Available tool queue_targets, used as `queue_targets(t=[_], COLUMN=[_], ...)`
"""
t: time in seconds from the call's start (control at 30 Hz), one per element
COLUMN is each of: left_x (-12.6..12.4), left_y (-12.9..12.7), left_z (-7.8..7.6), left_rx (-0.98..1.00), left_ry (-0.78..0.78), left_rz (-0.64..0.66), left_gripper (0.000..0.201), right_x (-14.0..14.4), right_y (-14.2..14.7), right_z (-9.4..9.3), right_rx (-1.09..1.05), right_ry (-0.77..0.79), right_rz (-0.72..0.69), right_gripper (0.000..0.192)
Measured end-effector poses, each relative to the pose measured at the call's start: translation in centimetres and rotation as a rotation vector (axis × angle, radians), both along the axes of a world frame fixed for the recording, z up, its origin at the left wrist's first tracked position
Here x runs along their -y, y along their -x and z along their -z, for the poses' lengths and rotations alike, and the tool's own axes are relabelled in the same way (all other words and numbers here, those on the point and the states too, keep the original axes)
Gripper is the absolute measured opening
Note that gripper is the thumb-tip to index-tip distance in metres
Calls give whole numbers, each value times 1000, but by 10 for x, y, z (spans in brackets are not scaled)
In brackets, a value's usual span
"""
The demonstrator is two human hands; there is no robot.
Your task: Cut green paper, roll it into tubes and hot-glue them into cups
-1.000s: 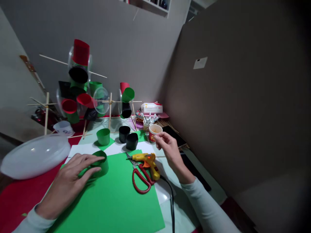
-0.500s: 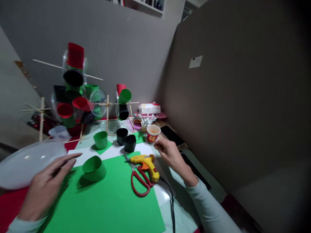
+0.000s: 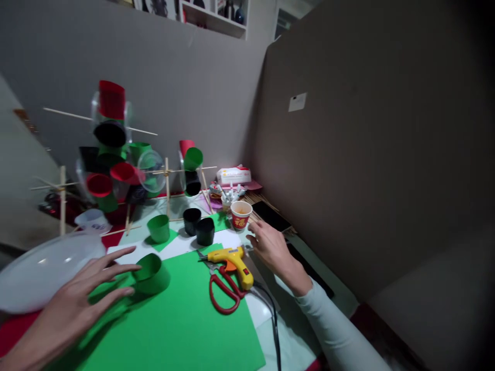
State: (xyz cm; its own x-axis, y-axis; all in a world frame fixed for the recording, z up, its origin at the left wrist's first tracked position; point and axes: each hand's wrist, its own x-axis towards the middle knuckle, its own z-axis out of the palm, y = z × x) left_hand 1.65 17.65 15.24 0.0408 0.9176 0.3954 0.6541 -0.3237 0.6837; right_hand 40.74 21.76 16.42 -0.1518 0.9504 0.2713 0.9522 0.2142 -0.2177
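My left hand point(image 3: 87, 293) is open, fingers spread, at the left side of a green paper ring point(image 3: 152, 281) that lies tilted on a green sheet point(image 3: 174, 330). Whether a fingertip touches the ring I cannot tell. My right hand point(image 3: 270, 245) hovers just right of the glue gun, thumb and bent fingers a little apart, with nothing visible between them. A yellow glue gun point(image 3: 231, 259) lies across red-handled scissors point(image 3: 224, 293) on the green sheet. Just beyond my right hand stands a red and white paper cup point(image 3: 240, 219).
Behind stand a green paper ring point(image 3: 158, 228) and two black paper rings point(image 3: 204, 232). A stick frame point(image 3: 167, 180) with coloured rings and clear discs rises at the back left. A translucent lid-like disc point(image 3: 50, 268) lies left. The glue gun's cord point(image 3: 275, 330) runs towards me.
My left hand has moved right towards the near green ring, its fingers spreading wider. My right hand's fingers have parted slightly. The view has shifted a little.
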Motion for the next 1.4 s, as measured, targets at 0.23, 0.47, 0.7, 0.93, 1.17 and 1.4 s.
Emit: queue_targets(t=[0.23, 0.47, 0.7, 0.93, 1.17, 1.4], left_x=[8, 26, 36, 37, 34, 30], left_y=[-13, -32, -56, -53, -82, -92], left_z=[-11, -15, -4, -3, -6, -18], left_rx=[-21, -82, -49, 349, 461, 517], left_ry=[-59, -83, -163, 47, 291, 296], left_rz=[20, 204, 287, -335, -240, -352], left_gripper=[37, 8, 10, 31, 40, 21], right_x=[0, 37, 49, 36, 40, 48], right_y=[14, 73, 104, 102, 108, 105], right_z=[-2, -27, -24, 7, 17, 17], right_rx=[-166, -439, -326, -1201, -1405, -1429], right_ry=[-68, -72, 57, 236, 360, 544], right_rz=[-234, -741, -871, -395, -291, -421], right_gripper=[13, 24, 18, 23, 45, 42])
